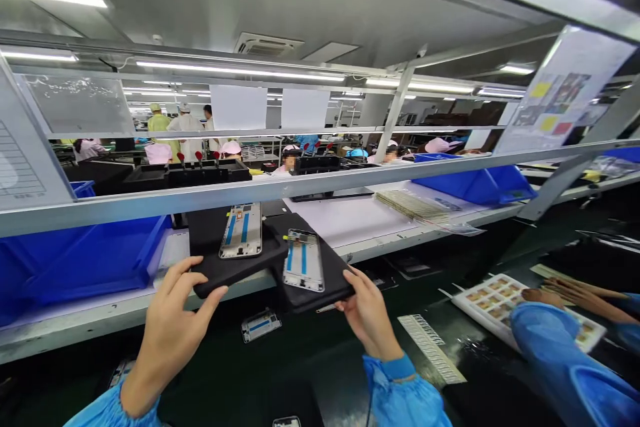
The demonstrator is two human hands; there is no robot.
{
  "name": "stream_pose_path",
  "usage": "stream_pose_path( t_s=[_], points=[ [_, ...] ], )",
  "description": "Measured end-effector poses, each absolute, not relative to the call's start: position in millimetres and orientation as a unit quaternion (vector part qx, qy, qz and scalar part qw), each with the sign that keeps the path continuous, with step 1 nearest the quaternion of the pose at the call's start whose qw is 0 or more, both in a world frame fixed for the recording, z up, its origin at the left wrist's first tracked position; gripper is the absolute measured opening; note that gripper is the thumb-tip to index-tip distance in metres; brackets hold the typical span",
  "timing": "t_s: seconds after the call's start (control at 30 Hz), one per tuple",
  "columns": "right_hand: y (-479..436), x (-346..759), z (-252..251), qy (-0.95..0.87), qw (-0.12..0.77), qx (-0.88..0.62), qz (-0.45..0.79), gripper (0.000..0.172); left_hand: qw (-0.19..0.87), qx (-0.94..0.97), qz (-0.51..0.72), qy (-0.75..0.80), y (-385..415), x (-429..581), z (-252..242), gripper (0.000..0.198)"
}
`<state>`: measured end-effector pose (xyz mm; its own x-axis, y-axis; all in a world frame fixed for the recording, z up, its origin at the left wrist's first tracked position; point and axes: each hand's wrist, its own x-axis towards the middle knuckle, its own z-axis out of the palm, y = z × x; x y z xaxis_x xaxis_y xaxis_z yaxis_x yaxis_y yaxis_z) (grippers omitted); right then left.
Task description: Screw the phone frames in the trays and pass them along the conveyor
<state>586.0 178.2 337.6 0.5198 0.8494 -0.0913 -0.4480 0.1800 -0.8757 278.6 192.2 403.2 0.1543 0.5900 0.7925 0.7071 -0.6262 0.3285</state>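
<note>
My left hand [170, 327] grips the near edge of a black foam tray [220, 267] that carries a phone frame [242, 230] with blue strips. My right hand [367, 310] holds the near corner of a second black tray [325, 293] carrying another phone frame [303, 260]. Both trays are lifted over the dark conveyor belt [310, 347], and the left one partly overlaps the right one. Another phone frame [261, 324] lies on the belt below.
A white shelf [350, 220] runs behind the belt, with blue bins [85, 260] [475, 183] and a metal rail [280, 187] above. At right, a co-worker's blue sleeve [565, 360] and hands reach over a white sheet of small parts [495, 303]. A white strip [433, 347] lies on the belt.
</note>
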Motion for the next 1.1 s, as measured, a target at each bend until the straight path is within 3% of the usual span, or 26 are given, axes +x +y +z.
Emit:
stream_pose_path(
  t_s=[0.23,0.53,0.73,0.8,0.9,1.0,1.1],
  points=[
    [200.4,626.4,332.1,-0.219,0.726,-0.502,0.417,0.022,-0.037,-0.793,-0.438,-0.421,188.8,270.6,354.6,0.019],
    [214.6,602.2,327.6,-0.275,0.687,-0.535,0.408,0.030,0.004,-0.817,-0.392,-0.423,216.1,254.3,339.8,0.015],
    [194.9,611.0,289.6,-0.284,0.640,-0.622,0.349,0.053,0.044,-0.823,-0.364,-0.433,217.6,263.1,342.4,0.018],
    [165.7,611.3,246.4,-0.270,0.588,-0.686,0.333,0.049,0.058,-0.823,-0.353,-0.442,216.3,272.0,346.5,0.023],
    [102.5,594.7,165.1,-0.242,0.433,-0.796,0.348,0.036,0.089,-0.815,-0.337,-0.463,217.4,291.9,356.0,0.032],
    [41.3,564.7,90.3,-0.230,0.268,-0.855,0.380,0.034,0.112,-0.829,-0.304,-0.456,220.1,310.5,364.4,0.039],
    [3.2,535.9,40.1,-0.248,0.167,-0.868,0.397,0.033,0.120,-0.857,-0.260,-0.429,219.5,317.9,366.1,0.037]
  ],
)
